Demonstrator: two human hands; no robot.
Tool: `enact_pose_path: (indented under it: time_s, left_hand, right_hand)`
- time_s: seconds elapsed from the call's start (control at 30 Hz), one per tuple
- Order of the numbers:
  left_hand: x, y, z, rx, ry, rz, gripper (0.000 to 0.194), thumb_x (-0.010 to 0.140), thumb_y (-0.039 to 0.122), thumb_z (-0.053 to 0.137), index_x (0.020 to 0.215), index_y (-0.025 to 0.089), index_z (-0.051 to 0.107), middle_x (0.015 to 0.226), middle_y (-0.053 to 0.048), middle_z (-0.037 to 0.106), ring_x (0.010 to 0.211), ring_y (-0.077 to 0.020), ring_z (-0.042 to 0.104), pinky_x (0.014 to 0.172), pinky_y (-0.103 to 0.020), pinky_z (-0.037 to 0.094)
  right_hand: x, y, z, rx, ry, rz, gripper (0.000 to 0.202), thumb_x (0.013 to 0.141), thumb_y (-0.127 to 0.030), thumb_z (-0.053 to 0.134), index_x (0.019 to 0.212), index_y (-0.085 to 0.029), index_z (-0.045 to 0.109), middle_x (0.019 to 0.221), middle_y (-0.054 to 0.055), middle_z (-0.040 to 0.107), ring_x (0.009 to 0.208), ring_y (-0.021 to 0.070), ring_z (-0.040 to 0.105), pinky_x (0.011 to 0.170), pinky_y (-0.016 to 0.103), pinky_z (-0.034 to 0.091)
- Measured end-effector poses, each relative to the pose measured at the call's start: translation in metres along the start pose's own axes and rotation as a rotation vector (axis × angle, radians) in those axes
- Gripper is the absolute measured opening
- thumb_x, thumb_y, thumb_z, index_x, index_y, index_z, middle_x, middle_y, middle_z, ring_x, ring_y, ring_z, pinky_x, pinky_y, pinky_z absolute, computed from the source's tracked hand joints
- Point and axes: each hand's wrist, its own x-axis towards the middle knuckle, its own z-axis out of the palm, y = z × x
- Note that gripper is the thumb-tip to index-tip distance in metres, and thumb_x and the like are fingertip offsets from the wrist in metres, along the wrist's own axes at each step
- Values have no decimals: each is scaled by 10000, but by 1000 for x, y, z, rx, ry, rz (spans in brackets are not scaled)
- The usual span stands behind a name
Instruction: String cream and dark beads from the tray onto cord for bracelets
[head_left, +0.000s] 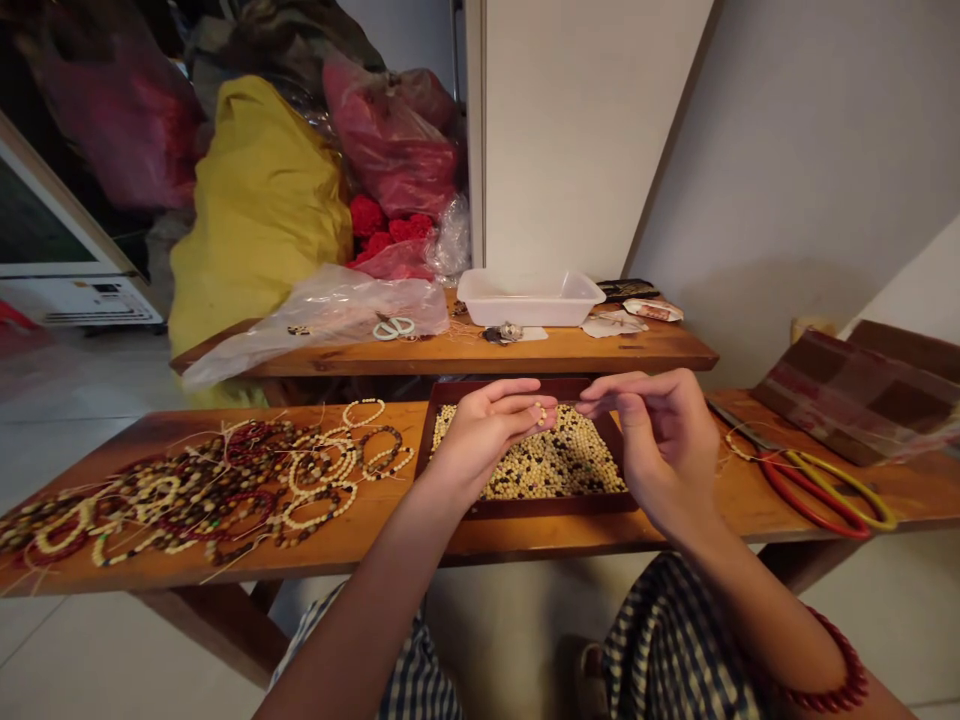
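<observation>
Over the bead tray, my left hand (pixel 484 432) is closed, with a few small cream beads (pixel 541 413) at the fingertips by the thumb. Facing it from the right, my right hand (pixel 667 440) has bent fingers drawn toward the thumb; whatever they hold is too fine to make out. A gap separates the two hands. Beneath them, the dark red tray (pixel 555 506) holds many loose cream and dark beads (pixel 555 465). To the left of the tray lies a tangled heap of strung bead bracelets (pixel 225 480) in brown, cream and red, with loose thread ends.
Scissors (pixel 817 490) with red and yellow handles lie at the bench's right, beside a cardboard box (pixel 862 390). On the bench behind are a white plastic tub (pixel 531 298), small scissors (pixel 394 328) and a clear plastic bag (pixel 337 310). Full bags (pixel 262 200) stand beyond.
</observation>
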Motion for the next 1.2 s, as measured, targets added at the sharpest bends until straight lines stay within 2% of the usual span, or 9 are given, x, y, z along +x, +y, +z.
enact_pose_path:
  time_s: [0.17, 0.3, 0.37, 0.6, 1.03, 1.2]
  left_hand:
    - [1, -1, 5, -33, -49, 22, 319, 710, -5, 633, 1008, 100, 588, 929, -111, 719, 780, -147, 694, 879, -316, 518]
    - [0, -2, 6, -18, -77, 51, 324, 700, 10, 654, 1005, 96, 588, 929, -117, 720, 791, -160, 696, 873, -327, 521]
    - [-1, -3, 5, 10, -87, 72, 335, 693, 23, 669, 1010, 96, 587, 930, -120, 720, 787, -164, 696, 867, -336, 522]
    - [1, -5, 3, 90, -85, 148, 359, 679, 75, 703, 1015, 111, 583, 936, -119, 722, 793, -175, 695, 856, -362, 525]
    - [2, -6, 4, 147, -79, 163, 365, 677, 63, 693, 1018, 125, 576, 883, -93, 728, 775, -171, 696, 813, -338, 540]
    - [4, -6, 2, 280, -40, 226, 352, 682, 47, 678, 1008, 133, 575, 831, -72, 725, 742, -164, 694, 778, -320, 550]
  right_hand:
    - [-2, -3, -1, -20, 13, -53, 85, 909, -129, 437, 881, -209, 442, 887, 39, 630, 762, 132, 639, 710, 346, 539]
    - [-1, -3, 0, -40, 70, -51, 92, 906, -118, 438, 888, -209, 437, 885, 41, 628, 761, 132, 644, 718, 342, 537]
    - [-1, -3, 0, -49, 60, -43, 92, 906, -120, 436, 887, -210, 439, 885, 40, 626, 766, 134, 643, 722, 347, 537]
    - [-2, -2, 0, -75, 57, -43, 84, 907, -144, 442, 879, -223, 431, 868, 26, 624, 759, 137, 634, 719, 358, 535]
    - [-2, 1, -1, -64, 27, -46, 80, 909, -142, 433, 887, -218, 437, 872, 35, 615, 741, 134, 624, 714, 353, 525]
    - [-4, 5, -3, -167, -30, 61, 41, 891, -177, 477, 864, -207, 481, 878, 44, 617, 731, 135, 609, 695, 338, 509]
